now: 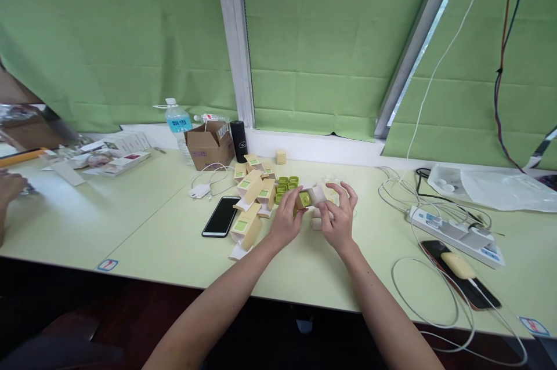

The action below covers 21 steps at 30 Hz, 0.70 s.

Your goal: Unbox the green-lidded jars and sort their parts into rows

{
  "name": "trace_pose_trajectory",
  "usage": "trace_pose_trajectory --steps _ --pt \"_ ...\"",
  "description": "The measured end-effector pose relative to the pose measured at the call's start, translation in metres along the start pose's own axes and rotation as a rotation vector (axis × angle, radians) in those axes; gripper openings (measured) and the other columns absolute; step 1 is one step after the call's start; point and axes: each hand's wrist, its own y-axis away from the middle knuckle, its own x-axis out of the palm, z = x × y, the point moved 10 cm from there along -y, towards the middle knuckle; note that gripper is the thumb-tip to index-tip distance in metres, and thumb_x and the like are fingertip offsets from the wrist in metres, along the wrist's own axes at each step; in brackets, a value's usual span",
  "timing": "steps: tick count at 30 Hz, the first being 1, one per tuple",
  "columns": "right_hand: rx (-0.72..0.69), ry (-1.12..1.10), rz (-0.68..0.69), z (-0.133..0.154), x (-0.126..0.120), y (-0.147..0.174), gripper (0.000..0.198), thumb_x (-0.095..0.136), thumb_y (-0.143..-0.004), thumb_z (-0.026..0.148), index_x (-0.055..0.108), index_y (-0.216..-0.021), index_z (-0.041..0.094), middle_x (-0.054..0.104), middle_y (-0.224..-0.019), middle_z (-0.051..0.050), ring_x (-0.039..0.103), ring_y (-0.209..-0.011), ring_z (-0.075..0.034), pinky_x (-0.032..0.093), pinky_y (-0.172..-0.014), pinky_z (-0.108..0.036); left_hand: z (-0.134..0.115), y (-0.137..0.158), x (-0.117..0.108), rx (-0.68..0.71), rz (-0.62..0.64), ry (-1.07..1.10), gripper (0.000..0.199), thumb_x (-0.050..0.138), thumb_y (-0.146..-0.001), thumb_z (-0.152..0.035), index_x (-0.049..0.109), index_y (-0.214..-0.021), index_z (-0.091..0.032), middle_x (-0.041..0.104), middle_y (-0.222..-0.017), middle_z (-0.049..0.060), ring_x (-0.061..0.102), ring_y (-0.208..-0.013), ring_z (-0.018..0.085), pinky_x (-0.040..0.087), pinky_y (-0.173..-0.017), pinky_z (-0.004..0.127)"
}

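Between my two hands is a small cardboard box with its white-lined flap folded out and something olive green showing in its opening. My left hand grips the box's left end. On its right side, the fingers of my right hand pinch the flap. Just left of the box, several green trays stand in a cluster. Farther left lie several yellow boxes with green labels, some with open flaps. Partly hidden behind my right hand are small whitish pieces.
A black phone lies left of the yellow boxes, near a white charger. Behind stand an open brown carton, a water bottle and a black cylinder. Cables and a power strip occupy the right. Another person's hand is far left.
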Motion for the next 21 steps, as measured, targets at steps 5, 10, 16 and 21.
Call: trace_pose_trajectory --steps 5,10,16,21 --pt "0.047 0.022 0.039 -0.006 0.009 0.0 0.026 0.066 -0.089 0.027 0.065 -0.063 0.025 0.06 -0.129 -0.008 0.03 -0.143 -0.04 0.045 -0.107 -0.066 -0.003 0.001 0.003 0.022 0.027 -0.028 0.058 0.05 -0.098 -0.016 0.036 -0.154 -0.024 0.057 -0.138 0.015 0.054 -0.133 0.027 0.051 -0.109 0.049" --pt "0.119 0.061 0.118 -0.01 0.02 -0.006 0.01 0.066 -0.087 0.027 0.075 -0.082 0.026 0.052 -0.138 -0.011 0.021 -0.146 -0.042 0.048 -0.104 -0.065 -0.011 0.002 0.001 0.092 0.006 -0.077 0.061 0.046 -0.096 -0.01 0.035 -0.154 -0.023 0.056 -0.136 0.015 0.054 -0.133 0.028 0.052 -0.108 0.05" --pt "0.18 0.013 0.155 -0.009 0.03 -0.017 0.017 0.063 -0.083 0.017 0.068 -0.068 0.024 0.058 -0.132 -0.012 0.024 -0.145 -0.04 0.047 -0.106 -0.063 -0.012 0.002 0.004 0.123 0.003 -0.118 0.06 0.044 -0.095 -0.008 0.038 -0.152 -0.022 0.056 -0.132 0.015 0.055 -0.129 0.028 0.053 -0.107 0.049" --pt "0.355 -0.276 0.037 -0.024 0.019 -0.023 0.011 0.059 -0.086 0.026 0.056 -0.076 0.024 0.066 -0.127 -0.011 0.048 -0.136 -0.033 0.041 -0.113 -0.06 0.01 0.0 0.001 -0.045 -0.032 -0.125 0.059 0.051 -0.097 -0.016 0.036 -0.153 -0.024 0.056 -0.135 0.015 0.055 -0.129 0.029 0.052 -0.107 0.051"
